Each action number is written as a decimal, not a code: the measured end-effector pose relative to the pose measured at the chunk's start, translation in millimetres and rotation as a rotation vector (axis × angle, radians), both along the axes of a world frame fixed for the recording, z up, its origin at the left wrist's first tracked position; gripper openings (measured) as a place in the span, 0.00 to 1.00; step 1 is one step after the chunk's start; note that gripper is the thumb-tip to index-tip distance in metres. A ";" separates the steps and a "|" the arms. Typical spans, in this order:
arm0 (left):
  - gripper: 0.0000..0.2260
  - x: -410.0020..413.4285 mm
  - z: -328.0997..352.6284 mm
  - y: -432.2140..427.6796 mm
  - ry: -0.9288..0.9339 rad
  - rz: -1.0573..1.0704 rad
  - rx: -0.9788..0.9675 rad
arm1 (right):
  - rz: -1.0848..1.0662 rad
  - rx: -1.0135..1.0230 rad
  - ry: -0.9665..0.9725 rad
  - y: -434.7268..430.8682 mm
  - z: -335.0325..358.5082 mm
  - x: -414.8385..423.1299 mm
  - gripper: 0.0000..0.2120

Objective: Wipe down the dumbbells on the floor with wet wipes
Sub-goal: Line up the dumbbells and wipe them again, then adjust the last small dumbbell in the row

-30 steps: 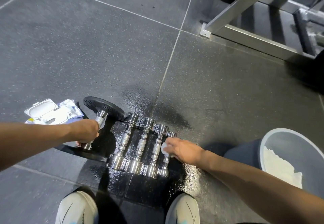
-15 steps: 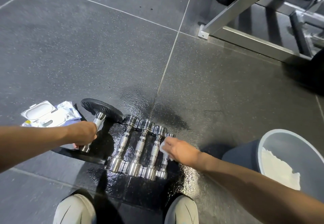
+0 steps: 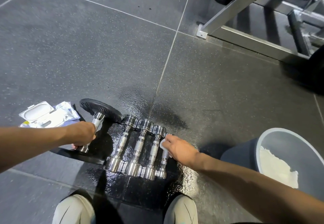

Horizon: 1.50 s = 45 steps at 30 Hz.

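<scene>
Dumbbells lie on the wet rubber floor just beyond your two shoes (image 3: 75,209): four chrome dumbbells (image 3: 138,147) packed side by side, shrinking in size from left to right, plus one plate-loaded dumbbell (image 3: 100,108) to their left, five in all. Every long axis runs near to far, leaning a little rightward at the far end. Your right hand (image 3: 180,149) holds one white wet wipe (image 3: 163,145), fingers curled on it and pressing it onto the handle of the smallest dumbbell (image 3: 161,173), rightmost in the row. That handle sits directly under your fingers, so I judge the stroke should run along its axis, toward either head. Your left hand (image 3: 82,133) is wrapped around the plate-loaded dumbbell's handle, left of the row, so the right is the nearer hand for wiping. One open wipes pack (image 3: 47,116) lies far left; one bin (image 3: 242,151) stands to the right, white material inside
</scene>
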<state>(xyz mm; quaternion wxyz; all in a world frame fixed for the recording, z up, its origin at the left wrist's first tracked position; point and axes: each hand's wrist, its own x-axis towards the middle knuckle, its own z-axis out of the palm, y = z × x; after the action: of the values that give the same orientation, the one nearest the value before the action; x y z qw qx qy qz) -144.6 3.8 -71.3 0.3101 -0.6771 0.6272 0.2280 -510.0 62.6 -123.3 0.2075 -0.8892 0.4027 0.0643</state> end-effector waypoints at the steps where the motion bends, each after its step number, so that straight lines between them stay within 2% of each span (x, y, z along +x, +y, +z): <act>1: 0.16 0.3 -2.2 -0.3 0.001 0.013 -0.010 | -0.037 0.030 -0.021 -0.4 -3.4 0.6 0.07; 2: 0.16 0.7 -3.7 -0.6 0.002 0.020 -0.010 | -0.076 0.065 0.005 0.9 -1.6 3.2 0.08; 8: 0.14 4.6 -3.4 -0.6 0.051 0.018 0.018 | 0.012 0.188 -0.074 9.9 -4.6 -0.6 0.13; 11: 0.14 5.7 -0.7 1.0 0.033 0.004 0.034 | -0.060 0.256 -0.078 2.7 6.0 3.5 0.14; 16: 0.18 7.0 9.7 2.4 -0.051 -0.069 0.084 | -0.341 0.301 -0.213 -15.5 32.5 11.5 0.12; 17: 0.17 5.4 16.9 2.9 -0.063 -0.099 0.094 | -0.422 0.329 -0.280 -21.5 43.6 14.4 0.11; 19: 0.15 -5.7 39.7 1.0 -0.014 -0.165 0.148 | -0.608 0.507 -0.517 -33.4 68.3 22.7 0.09; 21: 0.20 -29.8 74.2 -2.8 0.160 -0.103 0.240 | -0.760 0.715 -0.791 -41.6 99.3 33.2 0.08; 23: 0.21 -59.0 107.3 -9.6 0.555 0.182 0.343 | -0.862 0.864 -1.050 -45.6 132.2 42.3 0.07; 25: 0.17 -87.3 142.8 -14.1 0.950 0.443 0.355 | -0.886 0.922 -1.237 -47.4 164.9 49.0 0.07; 27: 0.10 -110.4 174.4 -14.5 1.178 0.470 0.213 | -0.842 0.852 -1.332 -46.6 196.2 50.6 0.07; 29: 0.04 -129.3 202.3 -10.2 1.273 0.441 -0.008 | -0.822 0.738 -1.367 -43.2 224.1 46.4 0.08; 33: 0.12 -155.4 252.0 1.9 1.333 0.562 -0.281 | -0.801 0.473 -1.282 -33.9 276.9 29.3 0.06; 35: 0.13 -169.2 275.3 11.2 1.420 0.632 -0.328 | -0.785 0.420 -1.282 -26.7 301.2 18.1 0.07; 38: 0.05 -188.7 310.0 23.5 1.589 0.716 -0.279 | -0.798 0.295 -1.269 -16.6 335.2 -1.2 0.09; 40: 0.08 -202.4 327.2 31.2 1.660 0.709 -0.246 | -0.796 0.170 -1.208 -8.2 354.6 -14.9 0.09; 45: 0.06 -254.1 343.5 46.6 1.564 0.488 -0.357 | -0.850 0.110 -1.195 27.0 379.6 -55.7 0.07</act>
<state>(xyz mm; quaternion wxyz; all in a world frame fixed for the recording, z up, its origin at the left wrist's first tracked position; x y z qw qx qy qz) -398.7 50.4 272.1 -0.3841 -0.4794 0.5242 0.5898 -565.7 89.6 256.2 0.4428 -0.5279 0.5270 -0.4975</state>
